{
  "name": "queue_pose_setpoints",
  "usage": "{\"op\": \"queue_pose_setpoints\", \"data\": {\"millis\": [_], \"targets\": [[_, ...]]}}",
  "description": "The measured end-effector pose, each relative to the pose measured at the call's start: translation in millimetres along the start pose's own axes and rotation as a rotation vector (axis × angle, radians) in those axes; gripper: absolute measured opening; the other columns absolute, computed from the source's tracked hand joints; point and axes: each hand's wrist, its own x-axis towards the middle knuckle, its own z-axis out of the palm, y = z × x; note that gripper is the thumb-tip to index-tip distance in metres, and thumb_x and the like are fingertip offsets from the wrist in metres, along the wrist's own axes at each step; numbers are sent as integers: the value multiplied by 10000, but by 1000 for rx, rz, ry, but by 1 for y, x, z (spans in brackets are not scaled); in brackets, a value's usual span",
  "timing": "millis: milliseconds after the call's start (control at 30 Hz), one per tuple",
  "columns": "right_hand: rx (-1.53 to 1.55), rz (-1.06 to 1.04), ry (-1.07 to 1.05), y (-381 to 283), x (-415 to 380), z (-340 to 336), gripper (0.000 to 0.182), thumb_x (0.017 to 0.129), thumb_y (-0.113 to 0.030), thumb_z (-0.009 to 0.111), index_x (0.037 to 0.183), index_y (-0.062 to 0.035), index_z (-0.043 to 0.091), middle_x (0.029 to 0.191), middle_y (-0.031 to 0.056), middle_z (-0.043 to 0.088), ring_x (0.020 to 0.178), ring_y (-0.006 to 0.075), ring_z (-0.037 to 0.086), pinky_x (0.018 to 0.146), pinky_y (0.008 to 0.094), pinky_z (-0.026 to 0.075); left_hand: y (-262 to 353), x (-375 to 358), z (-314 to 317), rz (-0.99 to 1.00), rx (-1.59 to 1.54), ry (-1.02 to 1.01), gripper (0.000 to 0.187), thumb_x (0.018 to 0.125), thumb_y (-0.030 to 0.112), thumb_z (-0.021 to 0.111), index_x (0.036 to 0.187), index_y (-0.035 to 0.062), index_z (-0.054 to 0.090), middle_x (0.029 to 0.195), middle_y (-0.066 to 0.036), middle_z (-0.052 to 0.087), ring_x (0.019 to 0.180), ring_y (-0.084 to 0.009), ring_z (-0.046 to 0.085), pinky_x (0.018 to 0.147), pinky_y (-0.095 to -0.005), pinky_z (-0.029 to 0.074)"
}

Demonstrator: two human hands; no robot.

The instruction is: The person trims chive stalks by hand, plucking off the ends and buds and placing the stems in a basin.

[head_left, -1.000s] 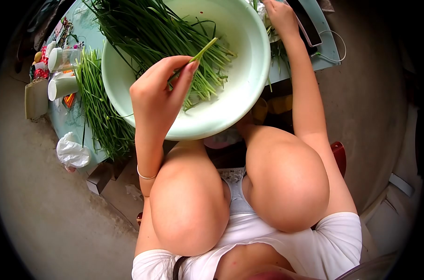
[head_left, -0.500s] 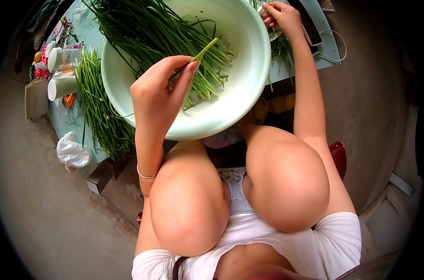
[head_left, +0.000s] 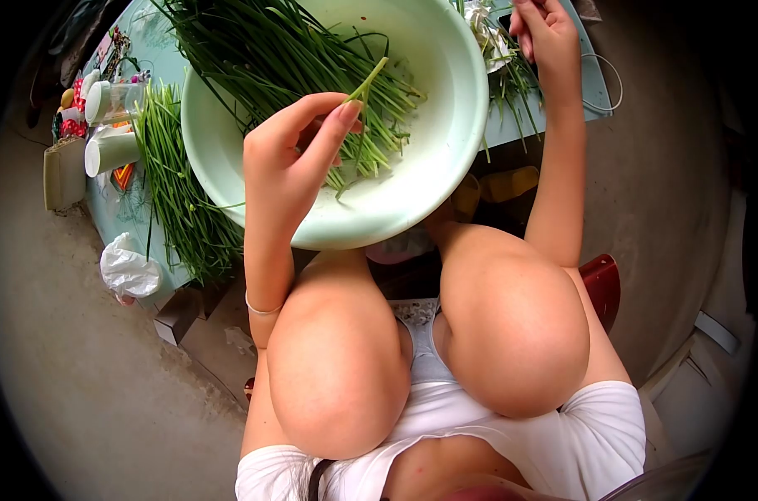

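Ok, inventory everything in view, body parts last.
table: one, pale teal, across top
basin: one, pale green, top centre
stalk pile: one, green, in basin
stalk bunch: one, green, left of basin
pinched stalk: at least one, green, over basin
loose stalks: several, green, right of basin
crumpled pieces: two, white, left and right of basin
cups: two, whitish, table's left side
box: one, beige, far left
trinkets: several, mixed colours, far left
cable: one, white, table's right edge
sleeves: two, white, bottom
knees: two, bare, below basin
left hand: one, bare, over basin, pinching
right hand: one, bare, top right
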Motion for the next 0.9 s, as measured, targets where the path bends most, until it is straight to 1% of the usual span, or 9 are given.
{"op": "queue_pose_setpoints", "data": {"millis": [67,100,167,200,267,300,400,733,900], "targets": [[-74,95,-265,-34,-31,11,296,973,-263,460,927,5,577,572,33,541,331,52,395,326,190,289,6,1,-1,-105,-100,-73,157,886,110,599,932,-27,662,744,-45,663,626,-50,573,519,-178,434],[-3,25,-424,-41,-42,16,250,959,-219,491,904,6,584,590,34,556,357,56,426,343,187,317,6,1,-2,-108,-98,-73,157,886,110,599,932,-27,662,744,-45,663,626,-50,573,519,-178,434],[120,46,-629,-50,-59,31,304,953,-265,491,896,10,607,724,48,603,481,64,499,417,191,373,5,1,-3,-133,-202,-136,189,900,134,586,948,-34,655,754,-52,660,641,-59,584,513,-177,433],[170,135,-677,-54,-66,41,406,961,-355,460,912,14,622,840,61,635,580,69,542,475,198,402,5,1,-3,-134,-201,-136,189,900,134,586,948,-34,655,754,-52,660,641,-59,584,513,-177,433],[166,78,-721,-60,-80,62,274,937,-262,526,968,-4,614,786,49,625,558,50,526,447,178,373,6,1,-3,-175,-293,-169,202,904,145,585,956,-39,651,768,-55,658,646,-58,582,510,-179,427],[185,110,-689,-64,-86,71,179,895,-161,589,969,0,608,733,32,620,545,46,526,429,163,357,6,0,-4,-176,-294,-170,202,904,145,585,956,-39,651,768,-55,658,646,-58,582,510,-179,427],[153,130,-743,-63,-85,74,135,867,-111,621,945,-1,610,693,22,613,535,52,531,423,167,368,4,1,-6,-194,-347,-243,203,906,151,585,958,-34,651,777,-59,657,654,-60,581,519,-182,433],[210,132,-662,-58,-89,71,284,964,-234,478,928,12,617,694,69,620,504,87,551,439,203,432,3,1,-7,-260,-427,-311,227,909,203,575,918,-6,665,700,-32,646,508,-22,464,459,-162,323],[241,131,-477,-54,-79,64,197,937,-165,524,943,15,602,704,49,611,509,79,541,443,193,422,1,1,-9,-276,-416,-288,229,913,203,565,907,-2,666,691,-35,646,492,-26,462,443,-167,317]]}}
